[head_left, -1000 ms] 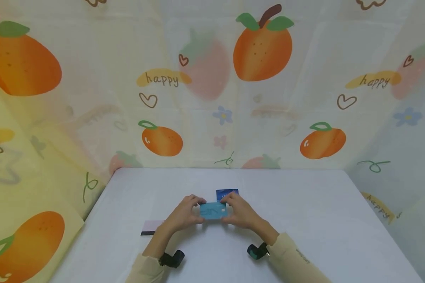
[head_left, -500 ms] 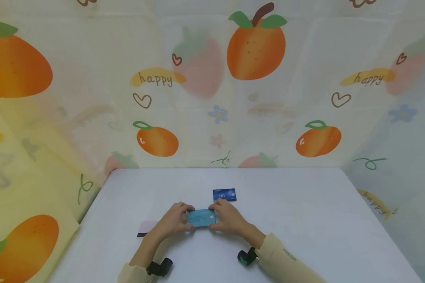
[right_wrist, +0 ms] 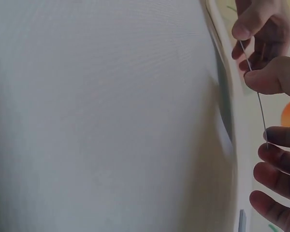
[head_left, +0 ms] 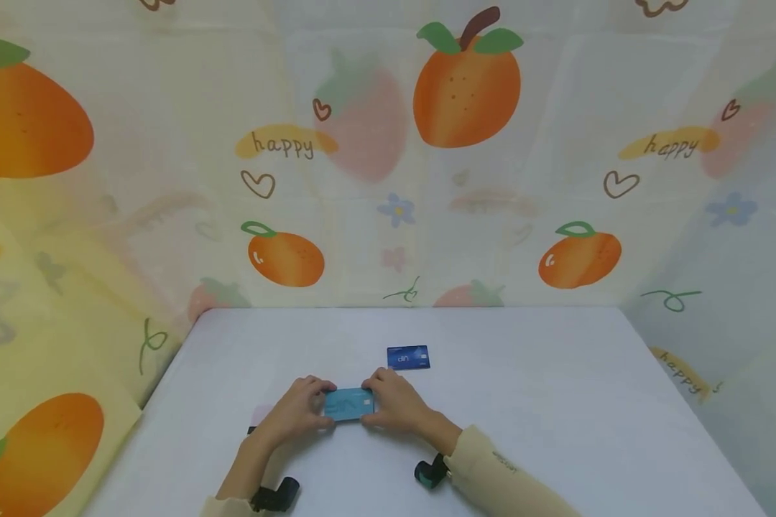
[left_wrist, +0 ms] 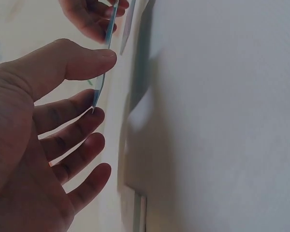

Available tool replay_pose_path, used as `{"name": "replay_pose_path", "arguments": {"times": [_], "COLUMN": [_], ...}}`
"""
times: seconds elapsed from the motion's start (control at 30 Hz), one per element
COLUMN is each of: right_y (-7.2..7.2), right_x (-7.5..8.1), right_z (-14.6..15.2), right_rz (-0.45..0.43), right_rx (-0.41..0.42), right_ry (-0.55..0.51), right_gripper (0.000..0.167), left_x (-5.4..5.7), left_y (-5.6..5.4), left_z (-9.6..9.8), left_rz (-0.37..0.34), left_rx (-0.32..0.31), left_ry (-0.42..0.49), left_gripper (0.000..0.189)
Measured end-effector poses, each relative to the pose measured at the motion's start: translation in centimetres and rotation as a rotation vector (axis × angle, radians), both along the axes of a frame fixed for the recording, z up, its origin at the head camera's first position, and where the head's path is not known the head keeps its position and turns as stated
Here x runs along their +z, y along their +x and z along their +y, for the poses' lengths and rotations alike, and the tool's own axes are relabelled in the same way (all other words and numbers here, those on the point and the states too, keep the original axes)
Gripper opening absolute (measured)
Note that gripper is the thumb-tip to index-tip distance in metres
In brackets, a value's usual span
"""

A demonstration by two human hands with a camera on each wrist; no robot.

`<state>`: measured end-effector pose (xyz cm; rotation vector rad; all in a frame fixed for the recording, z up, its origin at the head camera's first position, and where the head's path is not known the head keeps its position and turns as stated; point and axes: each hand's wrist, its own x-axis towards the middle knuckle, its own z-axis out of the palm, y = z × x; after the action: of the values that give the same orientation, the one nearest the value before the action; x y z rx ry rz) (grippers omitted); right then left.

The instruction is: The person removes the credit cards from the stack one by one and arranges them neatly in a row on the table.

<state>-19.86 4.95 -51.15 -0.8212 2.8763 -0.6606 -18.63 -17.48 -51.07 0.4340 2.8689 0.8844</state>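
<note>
A light blue bank card [head_left: 349,405] with a chip is held level between both hands, raised a little over the white table. My left hand [head_left: 297,409] pinches its left end between thumb and fingers. At the right end, my right hand [head_left: 397,403] pinches it the same way. Both wrist views show the card edge-on, as a thin blue strip [left_wrist: 109,34] and a thin line [right_wrist: 261,104]; the lower fingers are spread off it. Behind the right hand lies a dark blue bank card [head_left: 409,357]. A pale pink card [head_left: 261,414] with a black stripe lies partly hidden by the left forearm.
The white table [head_left: 524,380] reaches back to a fruit-print curtain [head_left: 375,143]. More of this cloth hangs at the left and right sides. Black wrist cameras [head_left: 278,494] sit on both wrists, low over the tabletop.
Both hands have moved left and nearer the body, carrying the light blue card. The dark blue card is now uncovered, while the left forearm hides more of the pale card. The head view shifted slightly.
</note>
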Motion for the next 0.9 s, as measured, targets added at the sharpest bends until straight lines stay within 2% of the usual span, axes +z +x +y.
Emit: {"name": "replay_pose_path", "arguments": {"times": [0.13,0.33,0.63,0.9], "right_y": [0.0,-0.1,0.2,-0.1], "right_x": [0.0,-0.4,-1.2,-1.2], "right_z": [-0.8,-1.8,-3.4,-4.1], "right_rz": [0.009,0.011,-0.009,0.007], "right_rx": [0.015,0.023,0.055,0.061], "right_ry": [0.019,0.048,0.102,0.150], "right_gripper": [0.054,0.056,0.056,0.054], "left_x": [0.1,-0.4,-0.8,-0.6], "left_y": [0.1,0.0,0.6,0.5], "left_z": [-0.9,-2.0,-3.1,-3.4], "left_rz": [0.021,0.058,0.025,-0.002], "left_rx": [0.006,-0.007,0.010,0.025], "left_ry": [-0.009,-0.043,-0.114,-0.132], "left_gripper": [0.049,0.048,0.046,0.046]}}
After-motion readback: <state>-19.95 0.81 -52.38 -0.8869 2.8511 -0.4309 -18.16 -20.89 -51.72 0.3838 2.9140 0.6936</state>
